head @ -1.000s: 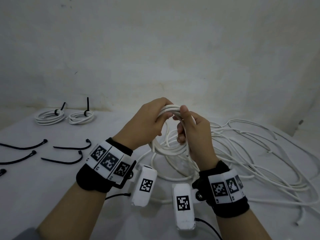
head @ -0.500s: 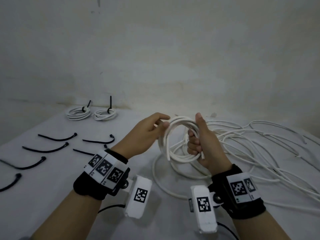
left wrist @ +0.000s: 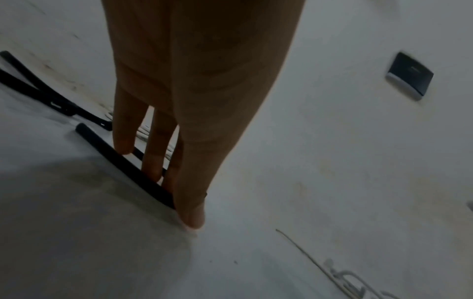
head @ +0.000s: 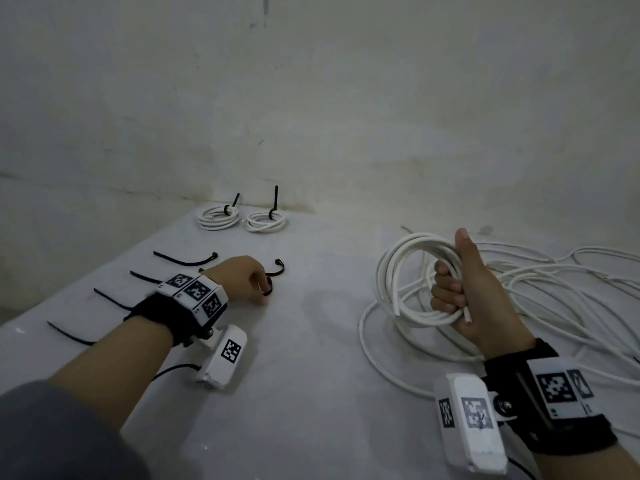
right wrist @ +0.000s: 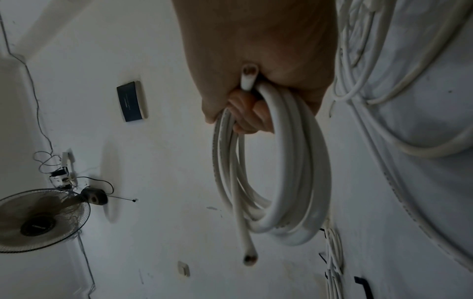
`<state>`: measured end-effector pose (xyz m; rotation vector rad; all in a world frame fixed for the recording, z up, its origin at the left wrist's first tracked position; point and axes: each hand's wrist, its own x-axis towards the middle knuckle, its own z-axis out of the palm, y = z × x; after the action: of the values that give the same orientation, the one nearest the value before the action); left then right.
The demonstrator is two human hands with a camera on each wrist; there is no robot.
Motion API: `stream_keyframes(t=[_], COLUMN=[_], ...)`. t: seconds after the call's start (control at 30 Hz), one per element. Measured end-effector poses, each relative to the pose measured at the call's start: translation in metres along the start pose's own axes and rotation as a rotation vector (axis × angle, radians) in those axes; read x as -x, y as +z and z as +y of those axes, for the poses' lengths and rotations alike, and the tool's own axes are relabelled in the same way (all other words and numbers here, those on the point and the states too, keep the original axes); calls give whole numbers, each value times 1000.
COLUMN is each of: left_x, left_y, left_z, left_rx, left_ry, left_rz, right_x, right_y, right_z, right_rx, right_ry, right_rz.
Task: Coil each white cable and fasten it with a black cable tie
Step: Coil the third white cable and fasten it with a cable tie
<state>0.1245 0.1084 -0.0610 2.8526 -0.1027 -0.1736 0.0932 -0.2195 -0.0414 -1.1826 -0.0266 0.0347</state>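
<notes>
Gripping a white cable coil (head: 417, 278) of several loops, thumb upright, the right hand (head: 474, 289) holds it above the desk (head: 311, 341); both cut ends poke out near the fist. The left hand (head: 242, 277), fingers down, touches a black cable tie (head: 273, 271) on the desk. Behind lie two tied coils (head: 242, 218); spare ties (head: 187, 260) sit left, loose cable (head: 554, 289) right.
</notes>
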Motion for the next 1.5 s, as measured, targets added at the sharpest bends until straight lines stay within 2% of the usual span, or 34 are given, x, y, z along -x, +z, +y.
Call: stream_keyframes(t=[0.17, 0.27, 0.33, 0.37, 0.43, 0.47, 0.57, 0.73, 0.87, 0.97, 1.07, 1.13, 1.2, 1.33, 1.5], left_x=[-6, -1, 5, 10, 28, 37, 59, 71, 74, 71, 60, 48, 36, 22, 15], left_y=[-1, -11, -22, -27, -36, -40, -38, -15, -9, -5, 0, 3, 3, -1, 3], left_z=[9, 16, 25, 34, 60, 74, 113, 149, 156, 160, 165, 166, 165, 167, 173], left_rx=[-91, -93, 121, 350, 881, 1039, 1190, 1096, 1035, 1048, 856, 570, 387, 304, 265], left_ry=[19, 38, 98, 146, 268, 342, 588, 784, 853, 877, 893, 943, 974, 979, 929], left_rz=[-52, 37, 218, 289, 335, 349, 391, 388, 466, 411, 385, 493, 609, 735, 819], right_x=[-1, -2, -2, -1, 0, 1, 3, 5, 4, 4, 8, 11, 14, 15, 16], right_y=[-2, -3, -3, -2, -1, -1, 0, 0, -4, -2, 3, 6, 8, 12, 12], right_z=[-1, -2, -1, -1, 0, 0, -1, -6, -8, -9, -8, -7, -7, -7, -8], right_rx=[2, 3, 6, 8, 14, 17, 19, -10, -5, 4, 34, 86, 133, 153, 119], right_ry=[15, 19, 14, 10, -4, -12, -41, -93, -126, -149, -204, -243, -272, -235, -166], right_rz=[18, 29, 34, 38, 45, 52, 90, 194, 291, 313, 274, 233, 187, 97, 7])
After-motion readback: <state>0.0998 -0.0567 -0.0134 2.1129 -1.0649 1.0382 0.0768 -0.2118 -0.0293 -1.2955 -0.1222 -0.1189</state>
